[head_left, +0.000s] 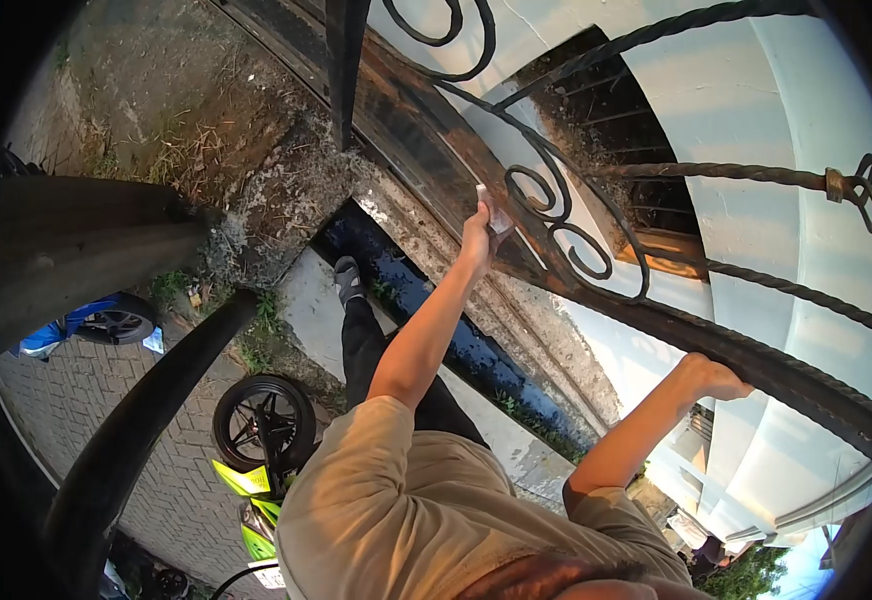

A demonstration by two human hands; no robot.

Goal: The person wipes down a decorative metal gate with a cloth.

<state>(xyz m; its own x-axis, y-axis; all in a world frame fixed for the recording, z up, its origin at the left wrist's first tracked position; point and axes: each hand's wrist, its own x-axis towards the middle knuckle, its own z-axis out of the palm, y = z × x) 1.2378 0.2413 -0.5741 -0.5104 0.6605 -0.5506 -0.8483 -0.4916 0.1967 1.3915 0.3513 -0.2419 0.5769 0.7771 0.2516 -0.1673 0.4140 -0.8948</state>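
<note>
Nearest is the person's tan shirt, its short sleeves giving way to two bare forearms. The right hand is against the near edge of a dark metal rail; its fingertips are partly lost from sight, so I cannot tell whether this grip is closed around it. Farther out, the left hand has its grip closed on a small pale pad. The pad is against the rusty metal frame, beside the small curls of the scrollwork.

Below the arms, a grey shoe stands on a concrete strip, close to the edge of a dark, wet channel. Off to the left, a yellow-green motorbike stands on brick paving, with a blue motorbike farther away. Behind the scrollwork rises a white wall with a dark barred opening.
</note>
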